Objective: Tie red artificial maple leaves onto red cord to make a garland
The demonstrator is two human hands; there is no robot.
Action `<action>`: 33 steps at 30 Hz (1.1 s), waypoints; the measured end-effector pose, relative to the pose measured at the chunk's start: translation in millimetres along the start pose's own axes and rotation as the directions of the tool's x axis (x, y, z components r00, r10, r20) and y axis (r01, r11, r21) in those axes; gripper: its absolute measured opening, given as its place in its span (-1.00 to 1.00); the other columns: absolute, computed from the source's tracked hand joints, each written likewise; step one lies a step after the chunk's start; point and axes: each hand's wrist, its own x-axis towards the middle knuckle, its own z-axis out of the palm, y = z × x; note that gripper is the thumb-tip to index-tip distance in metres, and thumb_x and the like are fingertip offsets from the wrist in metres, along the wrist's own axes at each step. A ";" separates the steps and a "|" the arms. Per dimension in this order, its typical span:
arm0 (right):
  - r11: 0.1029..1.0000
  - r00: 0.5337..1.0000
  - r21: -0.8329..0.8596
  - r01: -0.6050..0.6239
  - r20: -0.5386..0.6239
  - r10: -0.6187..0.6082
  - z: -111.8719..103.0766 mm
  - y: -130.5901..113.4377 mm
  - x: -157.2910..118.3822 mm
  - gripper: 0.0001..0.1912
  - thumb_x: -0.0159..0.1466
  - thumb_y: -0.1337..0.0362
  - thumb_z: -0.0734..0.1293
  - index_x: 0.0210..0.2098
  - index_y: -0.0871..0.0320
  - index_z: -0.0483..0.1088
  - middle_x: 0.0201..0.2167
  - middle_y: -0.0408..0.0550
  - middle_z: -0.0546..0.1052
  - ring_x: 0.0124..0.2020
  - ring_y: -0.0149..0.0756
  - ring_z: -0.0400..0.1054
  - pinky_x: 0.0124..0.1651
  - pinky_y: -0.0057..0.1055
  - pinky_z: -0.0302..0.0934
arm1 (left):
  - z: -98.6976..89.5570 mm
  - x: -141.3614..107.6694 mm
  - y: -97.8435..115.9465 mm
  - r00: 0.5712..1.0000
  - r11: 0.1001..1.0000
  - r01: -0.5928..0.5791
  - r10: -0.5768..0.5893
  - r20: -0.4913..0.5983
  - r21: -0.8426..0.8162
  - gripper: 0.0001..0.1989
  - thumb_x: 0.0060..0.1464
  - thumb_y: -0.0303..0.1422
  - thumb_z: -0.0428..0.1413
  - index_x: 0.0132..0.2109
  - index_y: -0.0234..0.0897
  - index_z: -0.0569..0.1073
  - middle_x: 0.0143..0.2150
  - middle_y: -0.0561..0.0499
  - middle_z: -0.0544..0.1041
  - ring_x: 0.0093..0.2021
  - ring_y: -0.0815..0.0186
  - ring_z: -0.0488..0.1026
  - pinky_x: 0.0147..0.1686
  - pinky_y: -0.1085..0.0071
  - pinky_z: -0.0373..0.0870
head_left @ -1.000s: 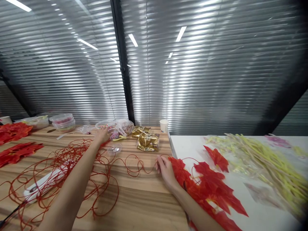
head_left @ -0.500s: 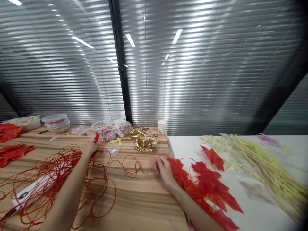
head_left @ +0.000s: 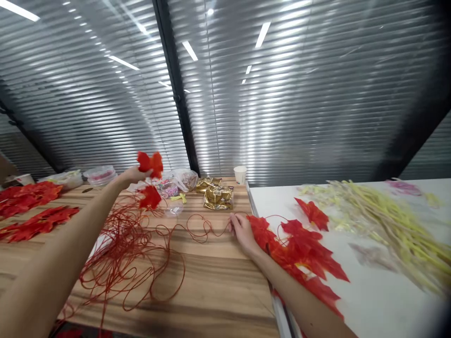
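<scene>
Couple red leaves (head_left: 155,164) are pinched, far left, by the left hand (head_left: 134,174), with red cord (head_left: 120,237) pinched in the right hand (head_left: 243,232).

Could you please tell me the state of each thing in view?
Left hand: raised, closed on red leaves
Right hand: fingers pinched on the red cord
Red cord: mostly loose and tangled
Leaf pile at the right: leaves spread, overlapping
Paper cup: upright
Gold packets: lying down; whether sealed, unclear
Yellow strips: loosely bunched
Blinds: lowered
</scene>
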 end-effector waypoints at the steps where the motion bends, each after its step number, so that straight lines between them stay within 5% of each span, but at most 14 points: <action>1: 1.000 1.000 -0.010 0.013 0.000 -0.013 -0.4 0.0 -0.5 -0.55 0.13 -0.07 0.16 -0.64 0.17 0.20 -0.74 -0.21 0.25 -0.71 -0.47 0.10 -0.63 -0.52 -0.03 | -2.0 -5.6 3.8 0.996 1.000 0.026 -0.027 0.090 0.013 -0.70 -0.14 -0.31 0.19 -0.34 -0.55 0.43 -0.51 -0.05 0.51 -0.42 0.30 0.39 -0.30 0.30 0.35; 4: 0.998 0.999 -0.038 0.047 0.009 -0.047 -0.8 1.7 -1.1 -0.55 0.16 -0.06 0.14 -0.64 0.16 0.21 -0.73 -0.20 0.26 -0.70 -0.46 0.11 -0.61 -0.51 0.00 | -11.7 -14.6 16.8 0.926 0.993 0.110 -0.087 0.368 -0.041 -0.66 -0.10 -0.27 0.16 -0.24 -0.50 0.41 -0.43 -0.07 0.54 -0.43 0.31 0.41 -0.38 0.27 0.38; 6: 0.998 0.999 -0.041 0.048 0.018 -0.047 -0.5 3.2 -0.7 -0.56 0.16 -0.06 0.14 -0.62 0.17 0.23 -0.74 -0.20 0.27 -0.71 -0.46 0.11 -0.62 -0.51 0.00 | -20.6 -15.8 25.9 0.789 0.969 0.192 -0.058 0.611 -0.157 -0.59 -0.04 -0.22 0.11 -0.11 -0.46 0.35 -0.27 -0.14 0.53 -0.34 0.29 0.43 -0.39 0.30 0.38; 8: 0.998 0.999 -0.037 0.052 0.017 -0.052 0.1 4.2 0.0 -0.56 0.15 -0.07 0.14 -0.62 0.17 0.24 -0.74 -0.21 0.27 -0.72 -0.46 0.10 -0.63 -0.51 -0.01 | -26.6 -16.8 34.8 0.672 0.938 0.249 0.011 0.740 -0.240 -0.53 -0.05 -0.20 0.11 -0.05 -0.46 0.30 -0.19 -0.20 0.51 -0.26 0.25 0.44 -0.40 0.34 0.38; 10: 0.996 0.997 -0.044 0.076 0.016 -0.076 0.7 4.2 0.4 -0.55 0.15 -0.06 0.15 -0.64 0.17 0.23 -0.74 -0.21 0.26 -0.72 -0.46 0.11 -0.62 -0.51 -0.01 | -23.4 -22.4 44.8 0.723 0.919 0.222 0.069 0.688 -0.326 -0.51 -0.04 -0.17 0.10 -0.05 -0.44 0.30 -0.16 -0.20 0.50 -0.22 0.24 0.44 -0.43 0.38 0.38; 12: 0.993 0.995 -0.067 0.102 0.018 -0.101 0.9 3.3 0.1 -0.55 0.17 -0.04 0.13 -0.65 0.16 0.22 -0.74 -0.21 0.26 -0.71 -0.46 0.11 -0.60 -0.50 0.00 | -6.4 -37.3 57.2 0.889 0.873 0.139 0.098 0.447 -0.467 -0.53 0.01 -0.12 0.03 -0.05 -0.43 0.30 -0.15 -0.21 0.49 -0.22 0.23 0.44 -0.48 0.44 0.37; 14: 0.989 0.994 -0.100 0.112 0.017 -0.111 0.5 1.4 -0.9 -0.56 0.19 -0.01 0.12 -0.64 0.16 0.22 -0.74 -0.21 0.25 -0.71 -0.46 0.11 -0.58 -0.50 0.01 | 24.5 -63.1 70.9 0.962 0.771 0.125 0.059 0.266 -0.625 -0.50 0.06 -0.07 -0.09 -0.03 -0.42 0.27 -0.16 -0.21 0.49 -0.26 0.22 0.46 -0.49 0.42 0.38; 16: 0.984 0.993 -0.135 0.115 -0.007 -0.117 -0.6 -0.9 -2.4 -0.58 0.21 0.01 0.10 -0.62 0.15 0.21 -0.74 -0.22 0.25 -0.69 -0.45 0.12 -0.56 -0.50 0.01 | 63.7 -97.2 83.5 0.941 0.672 0.190 0.081 0.327 -0.715 -0.48 0.05 -0.03 -0.11 -0.02 -0.35 0.26 -0.22 -0.16 0.51 -0.33 0.21 0.48 -0.50 0.38 0.39; 19: 0.977 0.987 -0.181 0.115 -0.087 -0.133 -2.7 -3.9 -3.7 -0.61 0.22 0.05 0.10 -0.62 0.14 0.17 -0.72 -0.23 0.24 -0.64 -0.45 0.15 -0.52 -0.51 0.03 | 119.9 -150.0 94.6 0.855 0.566 0.314 0.181 0.486 -0.762 -0.48 0.00 0.04 -0.11 -0.13 -0.31 0.36 -0.32 -0.10 0.53 -0.37 0.20 0.49 -0.46 0.36 0.39; 23: 0.988 0.987 -0.140 0.071 -0.130 -0.089 -2.7 -2.6 -2.0 -0.64 0.19 0.03 0.12 -0.60 0.13 0.14 -0.66 -0.22 0.27 -0.61 -0.45 0.18 -0.51 -0.51 0.09 | 167.4 -194.4 90.3 0.799 0.389 0.450 0.227 0.557 -0.804 -0.54 -0.17 0.00 0.08 -0.28 -0.32 0.41 -0.34 -0.10 0.54 -0.31 0.19 0.48 -0.32 0.32 0.41; 28: 0.997 0.993 -0.077 0.008 -0.113 -0.016 -0.8 -2.0 -1.5 -0.64 0.17 -0.02 0.11 -0.55 0.12 0.15 -0.64 -0.21 0.29 -0.63 -0.44 0.19 -0.56 -0.50 0.12 | 185.1 -207.0 75.0 0.732 0.265 0.588 0.226 0.642 -0.764 -0.60 -0.31 -0.17 0.23 -0.27 -0.28 0.45 -0.26 -0.09 0.54 -0.21 0.18 0.47 -0.17 0.28 0.39; 33: 0.986 0.990 -0.150 0.076 -0.103 -0.092 -1.8 -9.7 -4.7 -0.65 0.18 0.01 0.13 -0.55 0.13 0.22 -0.62 -0.18 0.31 -0.59 -0.42 0.20 -0.47 -0.48 0.14 | 186.9 -206.1 69.2 0.775 0.292 0.568 0.126 0.620 -0.770 -0.69 -0.30 -0.19 0.23 -0.33 -0.21 0.47 -0.21 -0.05 0.54 -0.18 0.17 0.46 -0.14 0.29 0.39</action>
